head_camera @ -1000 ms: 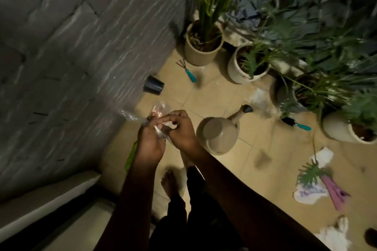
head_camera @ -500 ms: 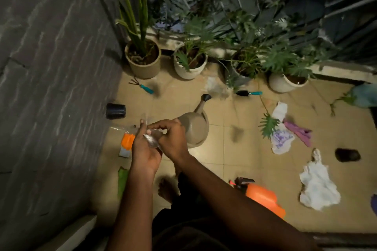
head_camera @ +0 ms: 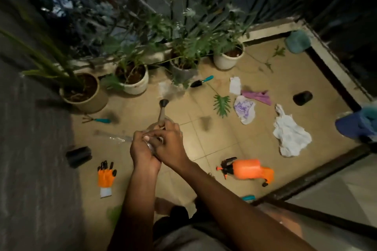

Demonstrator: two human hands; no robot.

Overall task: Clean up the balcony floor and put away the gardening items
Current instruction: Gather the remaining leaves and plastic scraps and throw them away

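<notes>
Left hand (head_camera: 142, 154) and right hand (head_camera: 172, 144) pressed together, both gripped crumpled clear plastic (head_camera: 118, 139), orange sprayer (head_camera: 246, 169) lay nearby on tiled floor (head_camera: 214, 142)

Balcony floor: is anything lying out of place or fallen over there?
Yes. The orange sprayer lies on its side, a small black pot lies tipped near the wall, and one orange glove, a trowel, a hand rake, a cut leaf, a purple cloth and white bags are scattered over the tiles.
</notes>
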